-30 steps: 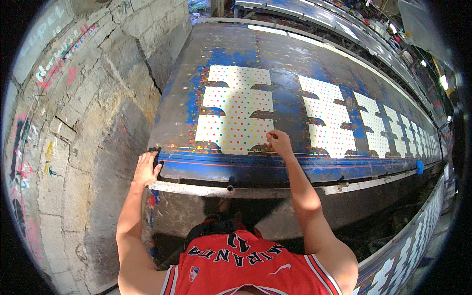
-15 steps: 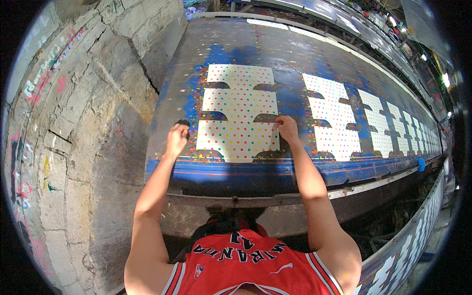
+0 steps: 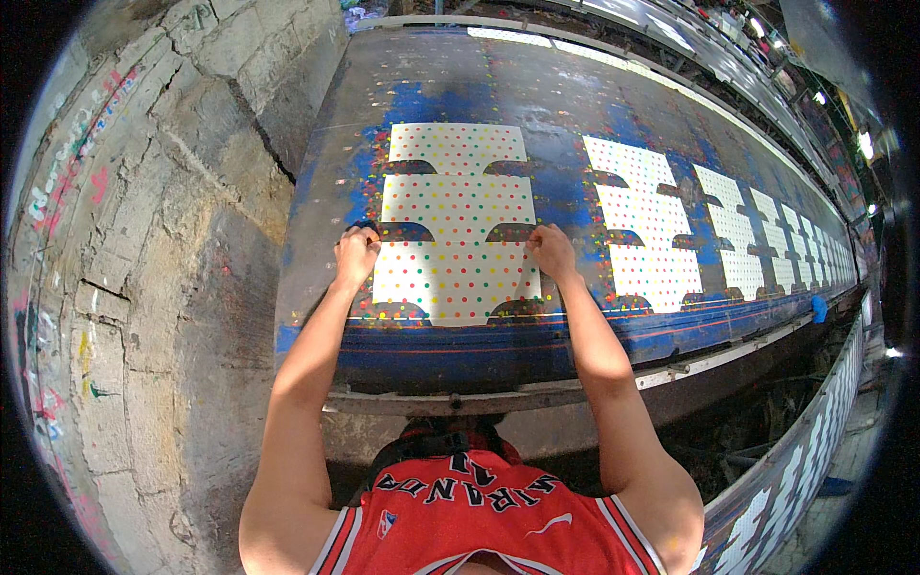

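Stone wall (image 3: 163, 287) fills the whole left side, rough grey blocks smeared with streaks of pink, green and yellow paint. Beside it runs the long work surface (image 3: 565, 105), dark and blue-stained, speckled with dried colour, stretching far off to the right where it curves away toward the rim of the view. A row of white dotted pieces (image 3: 728, 225) lies along it, each cut with curved notches down both sides and printed with small red, green and yellow spots.

Nearest the wall lies the dotted piece (image 3: 458, 216) that the person is working on, flat on the surface and just in front of them, its near edge close to the blue-striped border of the surface. Below that border a pale metal rail (image 3: 537, 393) runs along the front edge.

The person stands close against the surface in a red sleeveless jersey (image 3: 479, 522), both bare arms reaching straight forward and nearly parallel, elbows only slightly bent. The left hand (image 3: 356, 255) sits at the left edge of the dotted piece, by a dark curved notch, fingers curled under into a loose fist, knuckles up; it seems to grip the edge, though whether it pinches the sheet I cannot tell. The right hand (image 3: 553, 251) rests on the right edge at the matching notch, fingers bent down and pressed together against the sheet. Far off, a small blue object (image 3: 819, 309) sits at the front edge.
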Demonstrator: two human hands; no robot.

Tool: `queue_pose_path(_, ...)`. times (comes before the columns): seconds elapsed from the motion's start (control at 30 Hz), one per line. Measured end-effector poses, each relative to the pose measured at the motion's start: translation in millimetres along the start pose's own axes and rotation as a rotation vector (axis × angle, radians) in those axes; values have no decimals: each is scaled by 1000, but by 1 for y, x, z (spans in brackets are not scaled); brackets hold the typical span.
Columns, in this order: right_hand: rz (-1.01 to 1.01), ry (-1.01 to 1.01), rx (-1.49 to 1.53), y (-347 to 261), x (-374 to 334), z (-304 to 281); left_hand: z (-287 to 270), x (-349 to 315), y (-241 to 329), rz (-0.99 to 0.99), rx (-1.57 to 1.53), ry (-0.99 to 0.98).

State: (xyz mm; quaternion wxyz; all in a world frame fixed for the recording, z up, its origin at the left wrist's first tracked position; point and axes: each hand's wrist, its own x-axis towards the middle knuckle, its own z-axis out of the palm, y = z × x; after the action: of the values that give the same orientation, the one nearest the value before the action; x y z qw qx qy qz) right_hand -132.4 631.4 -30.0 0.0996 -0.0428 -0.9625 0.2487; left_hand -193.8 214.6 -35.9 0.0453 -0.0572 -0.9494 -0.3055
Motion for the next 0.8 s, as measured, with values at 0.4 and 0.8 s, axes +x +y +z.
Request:
queue_pose_path(0.4,-28,-26,207,-5,-8,-8,-8,-7,13,61,2,-77)
queue_pose_path(0.8,-245,81,236,-39,-7,-84,-78,-8,53,153,-257,-134)
